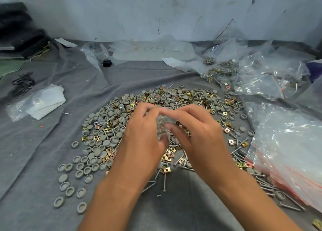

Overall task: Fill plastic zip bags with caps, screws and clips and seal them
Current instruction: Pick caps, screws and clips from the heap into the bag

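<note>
Clear zip bag [163, 126] pinched by both hands' fingers [153, 108] above the heaped caps [97, 143].

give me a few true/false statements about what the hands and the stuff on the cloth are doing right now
1. Both hands, left hand and right hand, pinch one small clear bag. True.
2. The pile of caps, screws and clips lies in a metal tray. False: it lies loose on the grey cloth.
3. A stack of bags with red stripes lies to the right. True.
4. The small black block sits on the pile. False: it sits apart, further back.
</note>
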Demonstrator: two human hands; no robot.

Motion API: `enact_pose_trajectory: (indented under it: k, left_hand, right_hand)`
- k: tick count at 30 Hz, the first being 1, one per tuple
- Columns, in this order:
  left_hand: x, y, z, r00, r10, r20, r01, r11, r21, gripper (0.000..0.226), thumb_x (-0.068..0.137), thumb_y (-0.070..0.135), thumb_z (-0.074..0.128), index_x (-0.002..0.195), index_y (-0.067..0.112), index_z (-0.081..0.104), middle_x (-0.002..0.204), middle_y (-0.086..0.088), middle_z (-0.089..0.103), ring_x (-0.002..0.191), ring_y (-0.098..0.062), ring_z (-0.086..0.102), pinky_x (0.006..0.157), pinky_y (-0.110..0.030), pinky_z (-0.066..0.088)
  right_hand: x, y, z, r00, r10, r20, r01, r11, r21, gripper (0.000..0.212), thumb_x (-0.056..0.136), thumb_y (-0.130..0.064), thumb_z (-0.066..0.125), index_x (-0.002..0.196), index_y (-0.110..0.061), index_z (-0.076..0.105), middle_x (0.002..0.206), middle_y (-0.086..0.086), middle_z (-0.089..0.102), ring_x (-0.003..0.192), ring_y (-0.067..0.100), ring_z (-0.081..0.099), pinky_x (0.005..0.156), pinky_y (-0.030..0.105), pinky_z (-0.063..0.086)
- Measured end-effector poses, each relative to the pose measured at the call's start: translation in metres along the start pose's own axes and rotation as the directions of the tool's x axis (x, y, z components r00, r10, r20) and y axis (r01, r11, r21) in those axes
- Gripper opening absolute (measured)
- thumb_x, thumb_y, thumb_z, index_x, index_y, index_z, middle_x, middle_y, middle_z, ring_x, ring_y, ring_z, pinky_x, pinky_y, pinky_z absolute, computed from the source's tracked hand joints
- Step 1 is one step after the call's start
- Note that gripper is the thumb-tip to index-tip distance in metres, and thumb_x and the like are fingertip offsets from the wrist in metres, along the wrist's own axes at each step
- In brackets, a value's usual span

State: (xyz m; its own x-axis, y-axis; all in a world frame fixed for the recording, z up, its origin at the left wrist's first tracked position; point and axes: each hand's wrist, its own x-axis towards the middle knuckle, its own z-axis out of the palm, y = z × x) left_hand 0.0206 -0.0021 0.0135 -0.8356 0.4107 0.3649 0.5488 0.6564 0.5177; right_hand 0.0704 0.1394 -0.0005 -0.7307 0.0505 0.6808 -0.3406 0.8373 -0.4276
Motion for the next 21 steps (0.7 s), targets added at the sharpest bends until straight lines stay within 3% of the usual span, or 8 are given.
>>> enact_pose_trajectory:
  k: [4, 7, 9, 11, 14, 16, 19, 21]
  left_hand:
    - [0.0, 0.0, 0.001, 1.0, 0.01, 0.005, -0.009, 1.0, -0.026, 0.05, 0.08, 0.018, 0.08, 0.125, 0.029, 0.06, 0.113, 0.021, 0.042, 0.096, 0.004, 0.046, 0.073, -0.004, 0.038]
    - [0.001, 0.0, 0.002, 1.0, 0.019, -0.001, -0.019, 0.999, -0.034, 0.05, 0.081, 0.016, 0.078, 0.126, 0.029, 0.061, 0.112, 0.02, 0.043, 0.095, 0.004, 0.044, 0.078, 0.0, 0.036]
    - [0.001, 0.0, 0.002, 1.0, 0.012, 0.0, -0.012, 0.999, -0.045, 0.051, 0.081, 0.016, 0.078, 0.127, 0.028, 0.06, 0.112, 0.02, 0.042, 0.094, 0.004, 0.045, 0.077, 0.0, 0.036]
    - [0.0, -0.002, 0.001, 1.0, 0.005, -0.003, -0.005, 0.999, -0.045, 0.052, 0.082, 0.018, 0.079, 0.128, 0.029, 0.059, 0.112, 0.021, 0.042, 0.092, 0.004, 0.047, 0.075, 0.0, 0.038]
    - [-0.001, -0.003, 0.001, 1.0, 0.007, -0.006, -0.007, 0.999, -0.043, 0.054, 0.082, 0.02, 0.079, 0.13, 0.031, 0.057, 0.113, 0.023, 0.041, 0.098, 0.012, 0.047, 0.075, 0.002, 0.039]
    - [-0.001, -0.004, 0.002, 1.0, 0.008, 0.003, -0.007, 0.999, -0.037, 0.054, 0.083, 0.022, 0.078, 0.131, 0.032, 0.056, 0.113, 0.024, 0.041, 0.101, 0.017, 0.045, 0.075, 0.003, 0.039]
    - [-0.001, -0.004, 0.004, 1.0, 0.005, 0.008, -0.004, 0.999, -0.038, 0.054, 0.082, 0.022, 0.078, 0.13, 0.032, 0.057, 0.113, 0.023, 0.041, 0.101, 0.017, 0.045, 0.076, 0.002, 0.039]
    - [-0.001, -0.004, 0.004, 1.0, 0.005, 0.007, -0.004, 0.999, -0.039, 0.054, 0.082, 0.021, 0.078, 0.13, 0.033, 0.056, 0.113, 0.024, 0.041, 0.098, 0.014, 0.048, 0.073, -0.002, 0.042]
  right_hand:
    - [0.0, 0.001, 0.0, 0.999, -0.026, -0.048, 0.024, 0.999, -0.038, 0.018, 0.093, -0.026, 0.073, 0.108, -0.016, 0.07, 0.102, -0.01, 0.068, 0.09, 0.017, 0.056, 0.073, 0.033, 0.051]
    - [0.001, 0.002, 0.003, 0.998, -0.056, -0.019, 0.054, 0.994, -0.091, 0.012, 0.09, -0.024, 0.077, 0.099, -0.017, 0.074, 0.11, -0.006, 0.068, 0.099, 0.018, 0.056, 0.084, 0.029, 0.049]
    - [0.003, 0.005, 0.0, 0.999, -0.016, -0.028, 0.016, 1.0, -0.022, 0.014, 0.09, -0.024, 0.076, 0.101, -0.016, 0.075, 0.109, -0.004, 0.066, 0.1, 0.017, 0.058, 0.086, 0.026, 0.047]
    - [0.006, 0.013, -0.01, 0.997, 0.065, -0.037, -0.063, 0.997, 0.044, 0.01, 0.09, -0.027, 0.073, 0.097, -0.02, 0.073, 0.099, -0.01, 0.064, 0.092, 0.003, 0.058, 0.081, 0.014, 0.044]
    - [0.005, 0.032, -0.027, 0.945, 0.256, 0.204, -0.261, 0.965, -0.003, 0.012, 0.088, -0.031, 0.073, 0.089, -0.038, 0.063, 0.087, -0.024, 0.059, 0.081, -0.007, 0.057, 0.068, 0.006, 0.042]
    - [-0.001, 0.041, -0.031, 0.817, 0.333, 0.47, -0.297, 0.943, -0.152, 0.015, 0.088, -0.035, 0.075, 0.088, -0.043, 0.062, 0.087, -0.025, 0.059, 0.078, -0.007, 0.058, 0.065, 0.012, 0.044]
    - [-0.009, 0.04, -0.028, 0.65, 0.305, 0.696, -0.173, 0.951, -0.256, 0.017, 0.093, -0.033, 0.071, 0.106, -0.043, 0.067, 0.101, -0.021, 0.055, 0.09, -0.002, 0.056, 0.083, 0.029, 0.051]
    - [-0.01, 0.036, -0.025, 0.614, 0.295, 0.732, -0.147, 0.954, -0.261, 0.02, 0.095, -0.034, 0.068, 0.113, -0.043, 0.067, 0.111, -0.016, 0.052, 0.107, 0.008, 0.055, 0.092, 0.036, 0.05]
